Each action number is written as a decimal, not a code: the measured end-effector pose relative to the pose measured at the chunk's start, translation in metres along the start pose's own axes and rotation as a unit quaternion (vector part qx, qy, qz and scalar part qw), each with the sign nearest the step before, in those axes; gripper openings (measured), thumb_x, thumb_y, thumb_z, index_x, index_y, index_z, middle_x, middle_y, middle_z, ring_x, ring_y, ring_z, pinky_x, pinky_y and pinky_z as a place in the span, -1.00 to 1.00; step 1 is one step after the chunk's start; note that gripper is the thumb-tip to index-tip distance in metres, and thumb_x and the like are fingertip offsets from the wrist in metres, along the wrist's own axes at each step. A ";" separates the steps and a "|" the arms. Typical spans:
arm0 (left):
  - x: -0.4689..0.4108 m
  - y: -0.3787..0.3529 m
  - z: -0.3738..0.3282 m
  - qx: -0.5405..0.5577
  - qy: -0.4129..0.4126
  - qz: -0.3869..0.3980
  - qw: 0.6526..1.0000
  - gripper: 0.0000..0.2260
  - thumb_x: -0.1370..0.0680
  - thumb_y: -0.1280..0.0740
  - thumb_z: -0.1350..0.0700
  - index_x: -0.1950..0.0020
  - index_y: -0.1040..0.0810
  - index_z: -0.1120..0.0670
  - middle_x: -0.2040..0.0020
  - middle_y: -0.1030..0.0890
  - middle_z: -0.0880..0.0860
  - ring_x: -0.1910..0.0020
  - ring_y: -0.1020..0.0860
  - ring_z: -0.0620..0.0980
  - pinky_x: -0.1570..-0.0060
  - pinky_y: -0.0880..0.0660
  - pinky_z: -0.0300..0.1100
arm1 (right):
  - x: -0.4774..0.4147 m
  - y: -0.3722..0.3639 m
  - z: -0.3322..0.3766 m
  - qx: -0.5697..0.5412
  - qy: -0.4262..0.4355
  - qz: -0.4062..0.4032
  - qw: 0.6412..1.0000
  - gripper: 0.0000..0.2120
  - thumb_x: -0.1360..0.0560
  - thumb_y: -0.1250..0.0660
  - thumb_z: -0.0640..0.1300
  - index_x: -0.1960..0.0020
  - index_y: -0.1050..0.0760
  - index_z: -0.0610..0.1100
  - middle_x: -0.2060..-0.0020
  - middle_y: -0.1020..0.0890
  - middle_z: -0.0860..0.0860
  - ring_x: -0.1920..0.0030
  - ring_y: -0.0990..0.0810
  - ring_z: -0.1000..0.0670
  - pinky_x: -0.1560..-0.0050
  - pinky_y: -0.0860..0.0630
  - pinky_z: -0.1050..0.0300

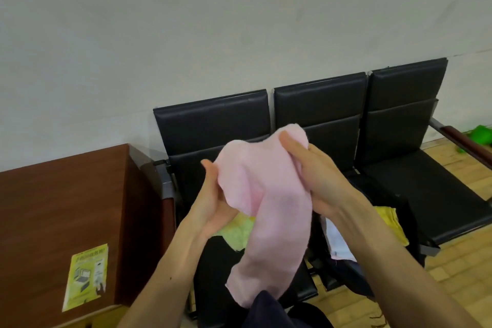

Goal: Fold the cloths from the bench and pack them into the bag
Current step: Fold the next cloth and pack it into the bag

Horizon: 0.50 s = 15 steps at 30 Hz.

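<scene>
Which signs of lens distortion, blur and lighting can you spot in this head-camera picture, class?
Head view: wide-angle distortion tilts the bench backs; the pink cloth, left hand and right hand look slightly soft; light is even, without harsh glare, only a faint shadow beside the wooden cabinet.

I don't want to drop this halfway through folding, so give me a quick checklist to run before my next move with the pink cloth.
1. Grip of the left hand on the pink cloth: ok.
2. Grip of the right hand on its upper edge: ok.
3. Cloth spread flat for folding: not ok, it hangs bunched between the hands.
4. Other cloths dealt with: not ok, a yellow-green cloth, a yellow cloth and a white cloth lie on the black bench.
5. The bag open and within reach: cannot tell, only dark fabric shows at the bottom edge.
</scene>
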State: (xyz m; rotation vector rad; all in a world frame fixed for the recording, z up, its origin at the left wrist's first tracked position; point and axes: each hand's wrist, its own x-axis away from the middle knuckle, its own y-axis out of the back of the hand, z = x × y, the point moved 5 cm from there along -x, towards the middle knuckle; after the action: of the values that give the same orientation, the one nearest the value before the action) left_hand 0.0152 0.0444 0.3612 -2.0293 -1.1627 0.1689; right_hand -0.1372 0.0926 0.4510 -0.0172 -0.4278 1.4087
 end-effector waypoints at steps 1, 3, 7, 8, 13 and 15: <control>-0.001 0.001 0.009 0.019 0.015 0.048 0.999 0.00 -0.20 -0.41 -0.47 -0.52 -0.36 0.04 -0.45 -0.46 0.15 -0.44 -0.42 0.21 -0.39 -0.35 0.16 | 0.000 0.002 0.005 0.000 0.003 -0.003 1.000 -0.80 -0.55 -0.33 0.06 -0.08 -0.57 -0.04 0.18 -0.74 0.07 0.13 -0.71 0.09 0.13 -0.59 0.16; 0.003 -0.008 0.026 0.005 0.046 0.126 0.991 0.13 -0.08 -0.51 -0.43 -0.53 -0.31 0.07 -0.48 -0.41 0.16 -0.49 -0.34 0.22 -0.46 -0.28 0.18 | 0.000 0.008 0.013 0.007 0.010 -0.009 1.000 -0.81 -0.56 -0.32 0.05 -0.06 -0.57 -0.04 0.19 -0.74 0.08 0.14 -0.72 0.10 0.17 -0.59 0.20; 0.009 -0.016 0.051 -0.308 0.105 0.083 0.942 -0.07 0.01 -0.52 -0.42 -0.22 -0.45 0.03 -0.11 -0.53 -0.08 -0.24 -0.54 -0.12 -0.24 -0.46 -0.31 | 0.001 0.026 0.018 0.032 0.006 -0.024 0.999 -0.81 -0.56 -0.32 0.05 -0.05 -0.57 -0.04 0.19 -0.74 0.08 0.16 -0.71 0.11 0.17 -0.58 0.19; 0.010 -0.020 0.055 -0.356 0.110 0.107 0.922 -0.24 -0.16 -0.51 -0.33 -0.23 -0.45 0.03 -0.06 -0.53 -0.14 -0.12 -0.59 -0.22 -0.10 -0.49 -0.40 | 0.001 0.031 0.018 0.037 0.002 -0.027 0.999 -0.80 -0.55 -0.33 0.06 -0.06 -0.58 -0.05 0.18 -0.74 0.06 0.15 -0.72 0.09 0.14 -0.58 0.17; 0.007 -0.026 0.056 -0.300 0.083 0.077 0.947 -0.31 -0.18 -0.65 -0.17 -0.19 -0.56 0.12 -0.05 -0.71 -0.03 -0.16 -0.62 -0.06 -0.23 -0.52 -0.11 | 0.003 0.059 0.020 0.050 -0.020 -0.041 0.998 -0.79 -0.53 -0.37 0.03 -0.04 -0.59 -0.09 0.15 -0.74 -0.01 0.10 -0.70 0.02 0.07 -0.57 0.10; 0.003 -0.026 0.059 -0.324 0.098 0.063 0.939 -0.14 -0.15 -0.65 -0.19 -0.36 -0.49 0.06 -0.20 -0.66 -0.04 -0.28 -0.56 0.00 -0.39 -0.42 0.01 | 0.002 0.070 0.029 0.029 -0.011 -0.046 0.998 -0.82 -0.55 -0.36 0.00 -0.01 -0.60 -0.11 0.19 -0.74 0.01 0.16 -0.71 0.06 0.13 -0.58 0.15</control>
State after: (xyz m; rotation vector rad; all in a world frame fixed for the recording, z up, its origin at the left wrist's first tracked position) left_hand -0.0282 0.0866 0.3394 -2.6200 -1.0425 -0.4020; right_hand -0.2118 0.0994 0.4596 0.0652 -0.4012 1.3308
